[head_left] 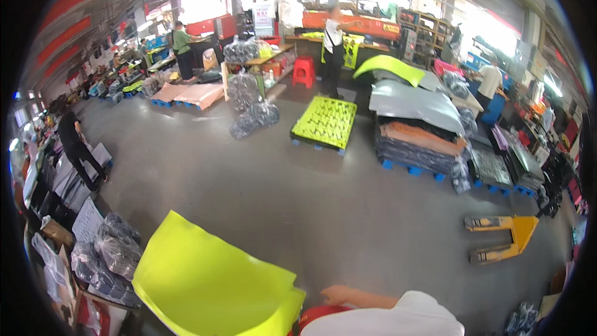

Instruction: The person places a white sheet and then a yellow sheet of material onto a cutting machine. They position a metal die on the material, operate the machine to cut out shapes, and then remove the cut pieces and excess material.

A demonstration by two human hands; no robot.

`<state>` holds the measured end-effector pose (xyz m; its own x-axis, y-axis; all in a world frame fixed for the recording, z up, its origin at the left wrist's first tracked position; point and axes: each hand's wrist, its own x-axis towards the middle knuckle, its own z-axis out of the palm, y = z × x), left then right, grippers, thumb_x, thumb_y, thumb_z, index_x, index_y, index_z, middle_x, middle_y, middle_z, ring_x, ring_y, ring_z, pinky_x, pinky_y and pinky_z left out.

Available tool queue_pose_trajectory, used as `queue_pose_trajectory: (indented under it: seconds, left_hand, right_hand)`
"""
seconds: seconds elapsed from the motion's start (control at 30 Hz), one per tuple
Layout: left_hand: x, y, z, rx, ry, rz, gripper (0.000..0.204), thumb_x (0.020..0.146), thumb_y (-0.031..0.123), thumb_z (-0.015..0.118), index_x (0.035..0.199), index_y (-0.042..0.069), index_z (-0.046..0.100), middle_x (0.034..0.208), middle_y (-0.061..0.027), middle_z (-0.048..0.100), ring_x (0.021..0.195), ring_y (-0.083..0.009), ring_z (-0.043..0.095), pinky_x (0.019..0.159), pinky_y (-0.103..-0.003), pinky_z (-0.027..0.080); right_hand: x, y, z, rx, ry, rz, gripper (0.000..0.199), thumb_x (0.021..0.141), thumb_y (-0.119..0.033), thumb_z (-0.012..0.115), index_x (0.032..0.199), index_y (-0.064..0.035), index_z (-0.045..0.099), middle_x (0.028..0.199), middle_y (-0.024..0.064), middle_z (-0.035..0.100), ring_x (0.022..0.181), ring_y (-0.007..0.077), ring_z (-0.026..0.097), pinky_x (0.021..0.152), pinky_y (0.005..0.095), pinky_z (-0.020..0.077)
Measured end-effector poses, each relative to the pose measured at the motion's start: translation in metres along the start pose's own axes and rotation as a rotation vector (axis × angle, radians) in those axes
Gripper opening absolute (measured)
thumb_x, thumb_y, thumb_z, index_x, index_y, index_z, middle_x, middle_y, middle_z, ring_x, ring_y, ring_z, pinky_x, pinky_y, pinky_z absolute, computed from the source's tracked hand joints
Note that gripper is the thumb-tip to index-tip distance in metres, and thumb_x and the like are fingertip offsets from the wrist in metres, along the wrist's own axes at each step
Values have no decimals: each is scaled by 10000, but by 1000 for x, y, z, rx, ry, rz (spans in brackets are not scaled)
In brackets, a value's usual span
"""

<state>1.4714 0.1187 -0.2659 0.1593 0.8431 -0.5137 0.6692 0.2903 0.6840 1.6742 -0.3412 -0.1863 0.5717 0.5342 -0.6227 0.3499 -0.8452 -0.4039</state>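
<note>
Large bright yellow-green sheets (pixel 205 274), curved and overlapping at their right edge, fill the lower left of the view. My right hand (pixel 336 295) is at the lower edge, just right of the sheets, at the end of a bare forearm and a white sleeve. Its fingers look curled downward, and what they hold, if anything, is hidden. Directly below that hand is part of a red object (pixel 320 314), mostly covered by white cloth. My left hand does not show.
A yellow pallet jack (pixel 519 239) stands on the grey floor at right. Ahead lie a pallet with yellow-green cut sheets (pixel 326 121) and a tall sheet stack (pixel 416 143). Plastic-wrapped bundles (pixel 112 249) are at left. A red stool (pixel 303 73) and several people stand farther off.
</note>
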Motion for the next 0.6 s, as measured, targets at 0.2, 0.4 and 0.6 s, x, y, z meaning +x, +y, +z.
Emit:
queue_pose_trajectory:
  seconds: [0.2,0.4,0.6]
  left_hand:
    - [26,-21,-29,432,-37,15,523,960,412,500,1090,-86,593,902,-223,675,739,-317,665,630,-413,544]
    - [33,-18,-21,1325,-241,654,291,931,228,470,1105,62,634,941,-228,671,884,-386,661,734,-460,542]
    - [2,-22,-15,1216,-173,571,285,942,193,435,1075,66,653,961,-221,672,950,-364,650,747,-460,545]
  right_hand:
    - [82,-40,-52,70,-20,-104,423,862,-260,542,1235,-62,559,1091,213,642,1026,387,609,856,495,492]
    - [115,-55,-86,99,47,-161,424,859,-248,547,1239,-59,553,1067,221,647,1005,393,615,827,496,499]
    - [119,-42,-79,43,-53,-131,330,852,-225,568,1133,-53,586,1087,195,646,1005,369,625,807,486,512]
